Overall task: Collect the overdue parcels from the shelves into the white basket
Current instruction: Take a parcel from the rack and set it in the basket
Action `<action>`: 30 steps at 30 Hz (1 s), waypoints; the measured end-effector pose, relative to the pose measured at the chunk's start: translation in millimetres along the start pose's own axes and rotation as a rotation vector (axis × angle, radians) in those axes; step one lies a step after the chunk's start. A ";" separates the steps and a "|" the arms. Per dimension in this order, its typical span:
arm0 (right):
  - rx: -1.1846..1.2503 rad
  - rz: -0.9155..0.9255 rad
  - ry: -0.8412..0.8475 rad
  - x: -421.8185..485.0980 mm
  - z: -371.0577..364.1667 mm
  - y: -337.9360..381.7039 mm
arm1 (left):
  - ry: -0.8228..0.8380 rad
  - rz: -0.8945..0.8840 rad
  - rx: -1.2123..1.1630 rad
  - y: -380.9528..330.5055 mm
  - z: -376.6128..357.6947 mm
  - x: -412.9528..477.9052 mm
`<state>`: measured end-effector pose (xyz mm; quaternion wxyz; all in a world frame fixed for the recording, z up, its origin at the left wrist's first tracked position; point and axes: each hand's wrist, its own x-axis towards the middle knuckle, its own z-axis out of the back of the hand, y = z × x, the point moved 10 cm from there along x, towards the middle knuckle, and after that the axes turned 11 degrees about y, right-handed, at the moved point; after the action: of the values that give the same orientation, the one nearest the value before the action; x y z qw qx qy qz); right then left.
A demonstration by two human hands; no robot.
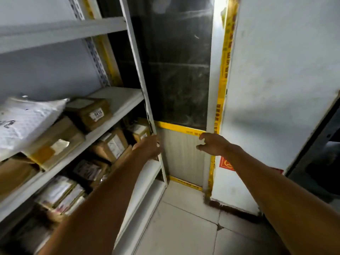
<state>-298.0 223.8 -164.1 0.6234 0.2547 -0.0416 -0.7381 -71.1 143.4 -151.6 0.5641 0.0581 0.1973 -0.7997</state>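
Metal shelf post (141, 85): left hand (147, 147) is right up against it, fingers hidden, can't tell its grip. Right hand (211, 144) is loosely curled, holding nothing, by the ribbed door (180, 159). Brown parcels (88, 113) sit on the shelves (117, 105) at left.

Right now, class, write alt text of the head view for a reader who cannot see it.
Both hands reach forward: the left hand at the front post of a grey metal shelf, the right hand loosely curled and empty. At left, cardboard parcels and a white padded mailer lie on the shelves.
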 end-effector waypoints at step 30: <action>-0.109 0.746 0.171 227.5 46.8 294.1 | -0.497 0.682 -0.233 176.5 136.8 -26.9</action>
<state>-74.8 -66.9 -85.8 0.8628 0.2493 -0.0401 -0.4379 119.5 64.5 -62.0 0.8289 -0.1384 0.1142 -0.5298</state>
